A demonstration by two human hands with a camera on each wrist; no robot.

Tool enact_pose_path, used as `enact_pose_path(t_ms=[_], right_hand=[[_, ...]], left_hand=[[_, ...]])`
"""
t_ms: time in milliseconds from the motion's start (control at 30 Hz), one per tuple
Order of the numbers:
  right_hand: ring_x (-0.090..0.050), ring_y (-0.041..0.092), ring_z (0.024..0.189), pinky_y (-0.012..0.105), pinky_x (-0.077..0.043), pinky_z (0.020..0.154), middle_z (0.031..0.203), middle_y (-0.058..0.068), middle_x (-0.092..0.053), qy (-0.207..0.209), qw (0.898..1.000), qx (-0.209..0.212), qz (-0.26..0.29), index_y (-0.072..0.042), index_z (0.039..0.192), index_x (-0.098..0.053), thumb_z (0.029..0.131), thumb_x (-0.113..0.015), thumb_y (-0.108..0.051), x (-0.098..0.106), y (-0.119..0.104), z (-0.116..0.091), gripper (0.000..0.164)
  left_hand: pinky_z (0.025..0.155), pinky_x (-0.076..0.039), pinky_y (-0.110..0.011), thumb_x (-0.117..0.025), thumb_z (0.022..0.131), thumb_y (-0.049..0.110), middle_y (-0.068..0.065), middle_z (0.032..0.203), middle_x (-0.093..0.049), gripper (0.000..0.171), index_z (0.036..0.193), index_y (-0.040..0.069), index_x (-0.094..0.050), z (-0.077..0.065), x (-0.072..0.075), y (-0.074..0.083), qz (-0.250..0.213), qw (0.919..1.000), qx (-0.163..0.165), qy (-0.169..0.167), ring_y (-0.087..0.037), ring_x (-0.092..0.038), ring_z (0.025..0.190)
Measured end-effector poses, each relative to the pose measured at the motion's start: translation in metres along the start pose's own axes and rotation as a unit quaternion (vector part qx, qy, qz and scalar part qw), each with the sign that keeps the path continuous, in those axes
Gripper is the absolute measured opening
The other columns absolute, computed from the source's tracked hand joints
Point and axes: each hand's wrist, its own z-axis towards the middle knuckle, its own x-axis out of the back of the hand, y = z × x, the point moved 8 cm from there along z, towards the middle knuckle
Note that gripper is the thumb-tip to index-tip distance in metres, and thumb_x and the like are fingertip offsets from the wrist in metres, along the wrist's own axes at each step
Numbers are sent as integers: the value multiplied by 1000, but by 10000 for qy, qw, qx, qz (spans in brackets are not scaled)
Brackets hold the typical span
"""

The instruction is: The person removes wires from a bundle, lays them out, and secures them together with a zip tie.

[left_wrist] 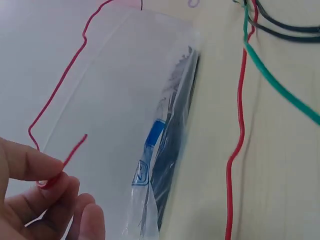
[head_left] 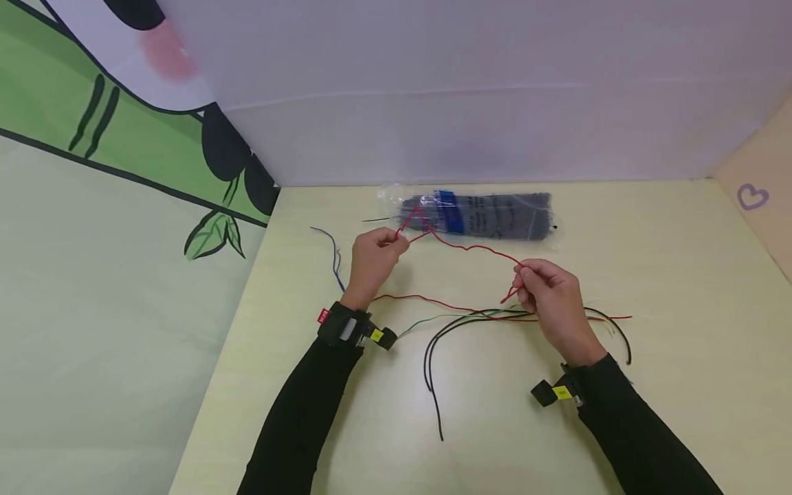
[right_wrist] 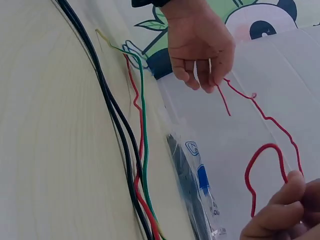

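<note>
Left hand (head_left: 376, 265) is pinching a red wire (head_left: 467, 247) near its tip, right hand (head_left: 553, 295) pinching it further along, slack strung between them. Under the right hand: black cables (right_wrist: 102, 82), plus a green wire (left_wrist: 277, 85). Bagged dark bundle (head_left: 501, 216) lies just beyond both.

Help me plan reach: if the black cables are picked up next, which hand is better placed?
Probably the right hand: it is closer to the black cables than the left hand, which is near the bag. Both hold a red wire, so it would release first.
</note>
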Motion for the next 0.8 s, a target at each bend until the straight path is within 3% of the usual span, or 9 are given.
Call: enact_pose_path(t_ms=[100, 200, 300, 367, 433, 533, 600, 633, 800], right_hand=[[-50, 10, 66, 21, -44, 57, 77, -3, -57, 266, 9996, -84, -16, -4, 106, -65, 98, -59, -18, 14, -3, 0, 17], [-49, 14, 69, 23, -45, 61, 76, -2, -54, 398, 9990, -34, -206, -3, 104, -65, 98, -59, -19, 29, -8, -1, 18], [-56, 14, 75, 23, -46, 68, 78, -1, -54, 366, 9975, 32, -606, -4, 106, -65, 99, -57, -23, 41, -11, -2, 21], [-61, 13, 79, 21, -47, 77, 80, -1, -55, 311, 9945, 32, -1000, -6, 109, -64, 100, -55, -27, 48, -12, -3, 25], [-65, 13, 76, 19, -48, 83, 76, -1, -57, 337, 9921, 62, -1208, -6, 109, -62, 101, -54, -29, 55, -13, -4, 26], [-66, 16, 73, 21, -52, 82, 66, 1, -55, 408, 9841, 215, -1714, -7, 110, -59, 103, -49, -29, 67, -16, -5, 26], [-64, 17, 69, 25, -54, 70, 66, 2, -55, 428, 9661, 480, -2499, -8, 110, -59, 104, -46, -29, 72, -20, -6, 25], [-61, 16, 66, 25, -52, 64, 65, 3, -53, 417, 9513, 659, -2984, -9, 110, -59, 104, -45, -29, 73, -22, -6, 25], [-42, 11, 55, 26, -35, 52, 70, 3, -53, 351, 8658, 1686, -4698, -9, 109, -63, 103, -49, -18, 75, -32, -8, 18]], left_hand=[[55, -36, -29, -61, 87, 19, -6, 69, -62, 16, 73, 12, -60, 0, 9, -1, 550, 9981, -141, 236, -24, -56, 65], [54, -36, -28, -58, 86, 14, -4, 77, -68, 14, 73, 13, -55, -1, 13, 4, 1306, 9892, -578, 331, -20, -57, 68], [51, -33, -27, -57, 85, 10, -4, 89, -76, 11, 74, 12, -55, -3, 10, 10, 1475, 9830, -1091, 69, -20, -65, 72], [53, -34, -25, -57, 86, 8, -4, 83, -74, 13, 75, 11, -51, -6, 5, 15, 1453, 9770, -1536, -284, -17, -64, 71], [54, -32, -25, -55, 87, 5, -2, 73, -66, 13, 78, 11, -48, -9, -2, 21, 1509, 9644, -2048, -714, -16, -58, 65], [59, -33, -25, -48, 89, 1, -1, 68, -47, 14, 81, 12, -46, -16, -11, 30, 1818, 9365, -2718, -1265, -15, -45, 63], [59, -32, -26, -43, 90, -1, -1, 70, -43, 17, 82, 12, -49, -21, -15, 32, 2116, 9185, -3008, -1453, -14, -40, 64], [61, -34, -26, -41, 91, -2, 0, 72, -44, 19, 83, 12, -51, -23, -16, 33, 2196, 9127, -3095, -1515, -14, -41, 66], [67, -43, -25, -40, 95, 8, 0, 78, -61, 28, 84, 13, -65, -38, -16, 38, 1980, 9041, -3259, -1930, -10, -50, 70]])
